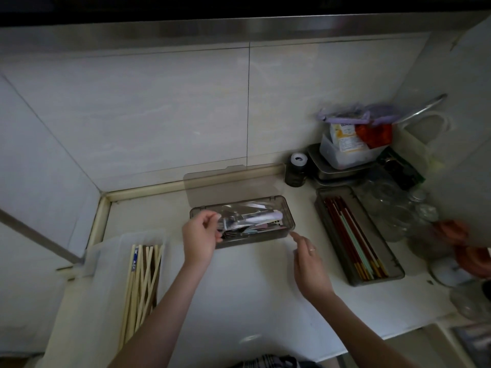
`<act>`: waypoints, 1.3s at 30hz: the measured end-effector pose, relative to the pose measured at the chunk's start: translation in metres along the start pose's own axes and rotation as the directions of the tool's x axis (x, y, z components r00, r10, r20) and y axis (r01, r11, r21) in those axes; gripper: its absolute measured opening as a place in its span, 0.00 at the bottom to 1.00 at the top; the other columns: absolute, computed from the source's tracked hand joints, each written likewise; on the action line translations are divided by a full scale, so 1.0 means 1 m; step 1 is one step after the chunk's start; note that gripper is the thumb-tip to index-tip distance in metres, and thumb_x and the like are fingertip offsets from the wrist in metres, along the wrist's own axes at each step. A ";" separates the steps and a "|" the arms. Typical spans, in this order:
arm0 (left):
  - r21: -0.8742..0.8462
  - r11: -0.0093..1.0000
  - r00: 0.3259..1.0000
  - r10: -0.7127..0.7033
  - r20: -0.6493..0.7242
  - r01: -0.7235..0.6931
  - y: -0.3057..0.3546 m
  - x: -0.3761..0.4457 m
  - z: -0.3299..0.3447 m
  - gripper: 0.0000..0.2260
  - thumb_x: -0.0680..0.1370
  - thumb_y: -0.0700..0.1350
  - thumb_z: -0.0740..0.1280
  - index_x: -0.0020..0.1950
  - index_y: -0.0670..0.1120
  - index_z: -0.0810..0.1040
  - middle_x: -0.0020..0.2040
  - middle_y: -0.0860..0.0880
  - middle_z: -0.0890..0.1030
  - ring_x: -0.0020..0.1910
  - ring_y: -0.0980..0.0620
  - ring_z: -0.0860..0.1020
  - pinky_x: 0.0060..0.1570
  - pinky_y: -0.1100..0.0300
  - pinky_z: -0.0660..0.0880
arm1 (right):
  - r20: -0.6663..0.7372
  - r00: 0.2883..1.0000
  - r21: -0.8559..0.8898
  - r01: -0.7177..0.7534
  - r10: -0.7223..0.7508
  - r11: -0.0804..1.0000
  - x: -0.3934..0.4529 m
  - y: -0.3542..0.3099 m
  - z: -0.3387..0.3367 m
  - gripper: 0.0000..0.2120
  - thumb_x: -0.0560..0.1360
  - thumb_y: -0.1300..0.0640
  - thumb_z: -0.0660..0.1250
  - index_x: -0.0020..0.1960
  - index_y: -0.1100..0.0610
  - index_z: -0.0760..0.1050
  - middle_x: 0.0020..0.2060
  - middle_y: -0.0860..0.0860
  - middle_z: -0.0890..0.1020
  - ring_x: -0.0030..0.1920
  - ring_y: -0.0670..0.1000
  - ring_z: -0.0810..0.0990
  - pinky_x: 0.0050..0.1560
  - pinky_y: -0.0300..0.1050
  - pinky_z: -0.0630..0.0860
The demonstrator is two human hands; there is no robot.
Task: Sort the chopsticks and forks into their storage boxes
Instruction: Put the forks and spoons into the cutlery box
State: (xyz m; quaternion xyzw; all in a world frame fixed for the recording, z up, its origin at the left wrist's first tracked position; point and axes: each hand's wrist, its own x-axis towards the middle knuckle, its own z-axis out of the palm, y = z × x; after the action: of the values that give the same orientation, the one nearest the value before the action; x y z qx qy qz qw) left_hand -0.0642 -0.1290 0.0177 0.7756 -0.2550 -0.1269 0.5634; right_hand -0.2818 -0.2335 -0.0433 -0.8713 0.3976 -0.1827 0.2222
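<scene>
A smoky clear box (288,217) with its lid (233,181) tipped open at the back stands mid-counter and holds metal forks (236,221) and other cutlery. My left hand (199,237) is at its left end, fingers curled around the fork ends. My right hand (309,258) holds nothing, its index finger reaching to the box's front right corner. A second smoky box (397,272) to the right holds dark red and pale green chopsticks (353,235). A white translucent box (106,261) at the left holds pale wooden chopsticks (140,282).
In the back right corner stand a dark jar (295,170), a white tub of packets (345,155) on a metal tray, and several glass jars (393,211). Orange rings (470,253) blur at the right edge. The tiled wall runs close behind.
</scene>
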 end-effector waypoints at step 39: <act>0.587 0.693 0.905 0.261 0.336 -0.418 -0.064 -0.071 -0.003 0.13 0.71 0.57 0.59 0.40 0.50 0.77 0.35 0.55 0.79 0.36 0.52 0.78 0.38 0.58 0.70 | 0.149 0.976 -0.192 0.187 -0.160 0.964 -0.005 0.001 0.008 0.18 0.76 0.42 0.48 0.53 0.50 0.71 0.49 0.48 0.76 0.52 0.53 0.74 0.59 0.51 0.66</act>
State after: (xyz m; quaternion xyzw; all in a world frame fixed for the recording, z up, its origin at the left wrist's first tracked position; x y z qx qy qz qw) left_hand -0.1060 -0.0733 -0.0474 0.8404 -0.4849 -0.0116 0.2418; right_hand -0.2817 -0.2278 -0.0510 -0.9311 0.3209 -0.1015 0.1405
